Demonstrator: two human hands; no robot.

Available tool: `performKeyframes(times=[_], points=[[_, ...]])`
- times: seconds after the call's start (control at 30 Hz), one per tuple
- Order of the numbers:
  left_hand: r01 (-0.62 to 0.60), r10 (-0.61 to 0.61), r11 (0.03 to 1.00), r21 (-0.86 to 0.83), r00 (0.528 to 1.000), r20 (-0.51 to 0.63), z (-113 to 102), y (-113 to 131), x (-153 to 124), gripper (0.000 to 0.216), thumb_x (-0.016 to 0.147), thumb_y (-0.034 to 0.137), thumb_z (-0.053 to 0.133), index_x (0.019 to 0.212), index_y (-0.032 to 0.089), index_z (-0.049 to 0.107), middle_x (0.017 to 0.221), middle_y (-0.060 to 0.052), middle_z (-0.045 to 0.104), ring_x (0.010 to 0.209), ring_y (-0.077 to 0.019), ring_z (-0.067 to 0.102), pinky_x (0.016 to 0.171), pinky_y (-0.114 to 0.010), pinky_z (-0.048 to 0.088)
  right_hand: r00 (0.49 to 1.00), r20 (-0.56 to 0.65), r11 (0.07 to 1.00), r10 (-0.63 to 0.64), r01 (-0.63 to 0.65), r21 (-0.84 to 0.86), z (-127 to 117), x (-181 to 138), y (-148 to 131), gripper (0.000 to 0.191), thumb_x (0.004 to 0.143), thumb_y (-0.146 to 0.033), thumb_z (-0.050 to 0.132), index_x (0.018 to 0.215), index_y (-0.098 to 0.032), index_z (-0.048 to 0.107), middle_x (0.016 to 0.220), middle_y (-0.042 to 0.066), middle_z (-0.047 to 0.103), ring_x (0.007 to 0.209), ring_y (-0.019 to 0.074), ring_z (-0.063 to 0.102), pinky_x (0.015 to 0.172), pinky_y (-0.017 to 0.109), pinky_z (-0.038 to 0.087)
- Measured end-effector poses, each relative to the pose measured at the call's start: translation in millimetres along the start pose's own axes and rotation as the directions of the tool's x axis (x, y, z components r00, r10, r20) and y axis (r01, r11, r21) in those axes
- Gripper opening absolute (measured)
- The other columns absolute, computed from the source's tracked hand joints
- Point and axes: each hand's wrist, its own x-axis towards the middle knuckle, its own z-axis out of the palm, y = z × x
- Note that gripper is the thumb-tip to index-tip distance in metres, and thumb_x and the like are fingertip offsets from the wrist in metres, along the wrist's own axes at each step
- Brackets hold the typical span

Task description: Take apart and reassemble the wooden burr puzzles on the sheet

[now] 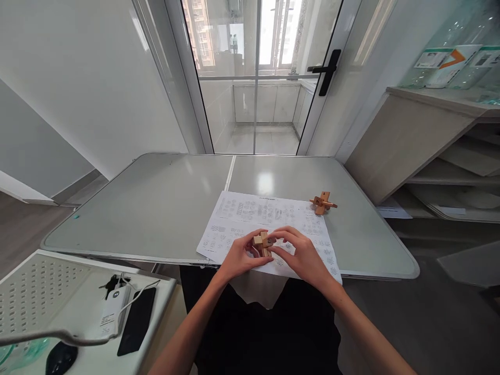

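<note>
Between my hands, above the near part of a printed sheet (250,208), is a light wooden interlocking puzzle (261,240) made of short blocks. My left hand (242,255) is closed around its left side. From the right, my right hand (295,252) pinches a darker wooden piece (270,241) that touches the puzzle; whether it is fitted in or loose I cannot tell. Rows of small diagrams cover the sheet. A second, reddish-brown wooden puzzle (322,203), its pieces crossed, rests at the sheet's upper right corner.
The grey folding table (156,208) reaches to a glass door (255,104). At lower left, a white stand (89,281) holds a black phone (137,320), keys (113,284), a white power bank with a cable and a black mouse (61,358). Shelves (433,114) with plastic bottles stand at right.
</note>
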Motion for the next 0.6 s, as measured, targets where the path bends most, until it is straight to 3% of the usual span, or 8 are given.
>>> performKeyframes(times=[0.13,0.27,0.37,0.47,0.6], points=[[0.006,-0.003,0.996,-0.091,1.0,0.03,-4.2,-2.3,0.6,0.068,0.077,0.036,0.087,0.139,0.022,0.062,0.103,-0.006,0.071,0.083,-0.0175,0.063,0.082,-0.035,0.056,0.998,0.033,0.997,0.06,-0.062,0.043,2.6,0.8,10.7,0.026,0.102,-0.041,0.06,0.124,-0.029,0.066,0.124,0.007,0.065,0.108,0.0251,0.066,0.092,0.041,0.055],[0.015,-0.007,0.994,-0.108,0.997,0.075,-7.0,-4.1,1.0,0.068,0.076,0.032,0.088,0.138,0.022,0.062,0.104,-0.006,0.069,0.086,-0.0182,0.063,0.08,-0.033,0.055,0.981,0.128,0.969,0.145,-0.167,0.183,8.5,1.8,15.2,0.029,0.104,-0.047,0.052,0.115,-0.025,0.067,0.111,0.006,0.071,0.095,0.0226,0.067,0.083,0.036,0.054],[-0.031,0.04,0.991,-0.127,0.997,0.064,-7.3,-5.1,1.4,0.064,0.077,0.03,0.088,0.136,0.025,0.064,0.121,-0.008,0.064,0.096,-0.0201,0.064,0.084,-0.034,0.056,0.967,0.168,0.947,0.193,-0.228,0.226,10.6,2.1,15.4,0.034,0.105,-0.052,0.049,0.109,-0.023,0.067,0.099,0.005,0.071,0.088,0.0216,0.065,0.077,0.034,0.05],[-0.062,0.072,0.991,-0.118,0.995,0.075,-7.1,-6.1,1.9,0.063,0.077,0.028,0.087,0.135,0.028,0.065,0.132,-0.009,0.058,0.107,-0.0227,0.063,0.09,-0.035,0.056,0.943,0.238,0.925,0.232,-0.289,0.245,10.9,1.8,17.1,0.039,0.105,-0.056,0.045,0.102,-0.023,0.065,0.085,0.001,0.066,0.077,0.0191,0.058,0.072,0.032,0.045],[-0.07,0.077,0.995,-0.072,0.993,0.086,-7.1,-6.6,1.3,0.065,0.077,0.027,0.087,0.137,0.029,0.064,0.132,-0.008,0.058,0.105,-0.022,0.063,0.089,-0.034,0.056,0.912,0.302,0.88,0.277,-0.367,0.301,12.5,1.3,20.9,0.045,0.103,-0.061,0.046,0.086,-0.022,0.06,0.074,-0.002,0.057,0.07,0.017,0.051,0.069,0.031,0.041]])
